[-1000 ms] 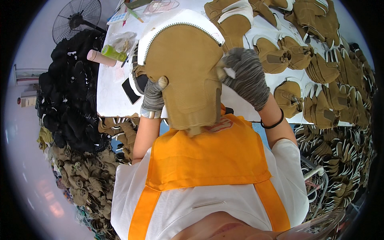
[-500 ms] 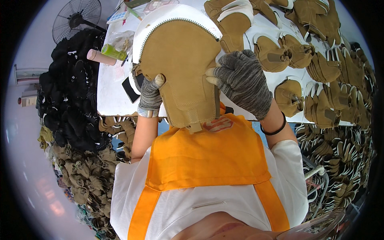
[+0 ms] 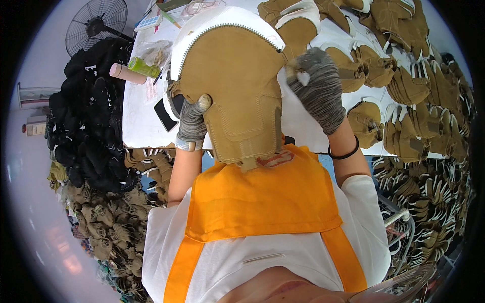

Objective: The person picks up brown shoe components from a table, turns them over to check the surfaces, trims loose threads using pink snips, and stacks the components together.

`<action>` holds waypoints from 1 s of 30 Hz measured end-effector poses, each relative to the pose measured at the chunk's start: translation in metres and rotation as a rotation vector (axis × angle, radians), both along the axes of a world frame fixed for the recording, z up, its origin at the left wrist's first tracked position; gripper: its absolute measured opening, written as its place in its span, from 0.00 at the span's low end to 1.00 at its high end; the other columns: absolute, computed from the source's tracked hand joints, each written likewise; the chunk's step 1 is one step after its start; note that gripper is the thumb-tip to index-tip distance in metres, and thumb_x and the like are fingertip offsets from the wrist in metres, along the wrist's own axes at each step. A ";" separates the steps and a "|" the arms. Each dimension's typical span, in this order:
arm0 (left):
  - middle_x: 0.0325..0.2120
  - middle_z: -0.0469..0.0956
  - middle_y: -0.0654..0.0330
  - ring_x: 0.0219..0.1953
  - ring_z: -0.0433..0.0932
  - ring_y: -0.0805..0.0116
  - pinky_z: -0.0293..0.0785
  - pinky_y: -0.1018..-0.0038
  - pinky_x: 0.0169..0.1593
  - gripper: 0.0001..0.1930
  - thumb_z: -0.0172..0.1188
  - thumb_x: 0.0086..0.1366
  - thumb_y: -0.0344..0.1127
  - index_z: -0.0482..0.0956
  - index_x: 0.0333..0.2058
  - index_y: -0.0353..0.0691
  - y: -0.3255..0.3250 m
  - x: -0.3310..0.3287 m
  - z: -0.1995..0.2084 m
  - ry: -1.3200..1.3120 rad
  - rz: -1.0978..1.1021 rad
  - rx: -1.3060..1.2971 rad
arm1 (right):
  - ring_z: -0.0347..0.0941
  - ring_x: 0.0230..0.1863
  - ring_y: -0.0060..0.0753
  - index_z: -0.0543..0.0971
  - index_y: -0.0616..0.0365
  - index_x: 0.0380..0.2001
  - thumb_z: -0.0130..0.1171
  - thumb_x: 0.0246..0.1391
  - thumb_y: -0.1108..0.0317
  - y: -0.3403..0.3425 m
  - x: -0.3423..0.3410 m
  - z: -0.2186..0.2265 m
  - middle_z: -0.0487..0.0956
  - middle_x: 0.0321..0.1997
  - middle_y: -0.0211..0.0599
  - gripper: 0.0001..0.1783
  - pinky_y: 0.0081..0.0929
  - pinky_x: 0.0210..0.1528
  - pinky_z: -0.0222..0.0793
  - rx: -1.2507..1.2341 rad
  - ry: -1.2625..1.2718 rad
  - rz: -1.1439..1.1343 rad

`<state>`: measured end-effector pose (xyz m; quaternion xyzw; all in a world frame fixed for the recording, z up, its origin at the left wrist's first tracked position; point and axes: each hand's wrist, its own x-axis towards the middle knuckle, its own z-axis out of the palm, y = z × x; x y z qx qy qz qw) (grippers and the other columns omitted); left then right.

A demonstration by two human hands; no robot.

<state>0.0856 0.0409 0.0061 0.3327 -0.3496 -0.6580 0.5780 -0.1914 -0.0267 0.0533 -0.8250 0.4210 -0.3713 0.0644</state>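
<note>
A brown suede shoe upper point(image 3: 232, 91) is held up before my chest. Its top edge curves along a white lining point(image 3: 227, 19), joined by dark zigzag stitching. My left hand point(image 3: 193, 118), in a grey knit glove with bare fingertips, grips its left side, thumb on the front; the other fingers are hidden behind. My right hand point(image 3: 319, 91), gloved alike, is apart from the upper, just off its right edge. Its fingers are closed in a fist with a pale tip showing; what it holds, if anything, is hidden.
More brown uppers point(image 3: 365, 123) stand in rows on the white table point(image 3: 144, 123) at right. At left are a dark phone point(image 3: 165, 115), a pink bottle point(image 3: 127, 73) and a green bottle point(image 3: 144, 66). Black pieces point(image 3: 86, 116) are piled beside the table, near a fan point(image 3: 96, 25).
My right hand has let go of the upper's right edge, moved right and slightly up, and closed. The upper has shifted slightly right, still in my left hand.
</note>
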 end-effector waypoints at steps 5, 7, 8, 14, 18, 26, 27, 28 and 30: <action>0.54 0.68 0.55 0.53 0.70 0.59 0.70 0.64 0.55 0.36 0.63 0.56 0.49 0.61 0.59 0.38 -0.002 -0.002 -0.010 0.160 0.007 0.100 | 0.71 0.37 0.44 0.77 0.59 0.36 0.62 0.46 0.69 -0.005 -0.023 -0.039 0.75 0.34 0.43 0.12 0.36 0.43 0.69 0.178 -0.271 -0.205; 0.55 0.67 0.55 0.55 0.69 0.58 0.68 0.63 0.57 0.35 0.61 0.58 0.49 0.60 0.59 0.39 -0.003 -0.004 -0.013 0.171 0.030 0.111 | 0.72 0.42 0.40 0.76 0.59 0.43 0.60 0.50 0.69 -0.007 -0.028 -0.050 0.76 0.41 0.43 0.16 0.32 0.47 0.69 0.116 -0.140 -0.299; 0.55 0.66 0.55 0.55 0.68 0.58 0.67 0.63 0.57 0.35 0.59 0.58 0.50 0.60 0.60 0.39 -0.004 -0.006 -0.015 0.164 0.050 0.110 | 0.72 0.42 0.37 0.75 0.59 0.44 0.59 0.52 0.67 -0.006 -0.026 -0.053 0.76 0.41 0.41 0.16 0.30 0.47 0.68 0.222 -0.293 -0.221; 0.59 0.62 0.55 0.59 0.63 0.57 0.61 0.61 0.61 0.32 0.51 0.63 0.51 0.57 0.61 0.42 -0.023 -0.007 -0.061 -0.847 0.136 -0.258 | 0.73 0.46 0.25 0.72 0.59 0.53 0.51 0.61 0.49 0.005 0.010 -0.052 0.78 0.40 0.36 0.27 0.23 0.50 0.70 1.194 -0.888 0.234; 0.61 0.60 0.56 0.62 0.60 0.57 0.57 0.60 0.64 0.30 0.46 0.67 0.52 0.56 0.63 0.44 -0.024 0.000 -0.085 -1.972 0.083 -0.584 | 0.74 0.45 0.25 0.70 0.65 0.53 0.55 0.59 0.51 0.020 0.033 -0.049 0.76 0.43 0.38 0.29 0.20 0.45 0.74 1.200 -1.115 0.386; 0.63 0.57 0.58 0.64 0.57 0.58 0.51 0.60 0.66 0.29 0.40 0.68 0.54 0.55 0.64 0.50 -0.020 -0.008 -0.068 -2.079 0.002 -0.546 | 0.73 0.47 0.26 0.67 0.65 0.56 0.57 0.57 0.58 0.034 0.042 -0.027 0.74 0.47 0.38 0.28 0.22 0.47 0.75 1.272 -1.136 0.425; 0.63 0.57 0.58 0.64 0.57 0.58 0.51 0.61 0.66 0.29 0.41 0.68 0.54 0.55 0.64 0.49 -0.018 -0.006 -0.070 -2.063 -0.027 -0.498 | 0.73 0.47 0.26 0.67 0.65 0.56 0.57 0.57 0.59 0.035 0.044 -0.030 0.74 0.48 0.38 0.28 0.21 0.47 0.74 1.291 -1.176 0.416; 0.63 0.57 0.58 0.64 0.57 0.58 0.51 0.61 0.66 0.29 0.41 0.68 0.54 0.55 0.64 0.49 -0.017 -0.009 -0.066 -2.044 -0.058 -0.455 | 0.73 0.47 0.27 0.67 0.65 0.56 0.57 0.57 0.59 0.036 0.046 -0.032 0.74 0.49 0.38 0.28 0.21 0.47 0.74 1.307 -1.218 0.402; 0.63 0.58 0.58 0.63 0.57 0.58 0.52 0.62 0.66 0.30 0.42 0.67 0.54 0.55 0.64 0.48 -0.017 -0.009 -0.066 -1.808 -0.078 -0.385 | 0.72 0.48 0.26 0.66 0.65 0.57 0.58 0.56 0.61 0.042 0.053 -0.032 0.73 0.49 0.38 0.29 0.21 0.47 0.74 1.302 -1.230 0.365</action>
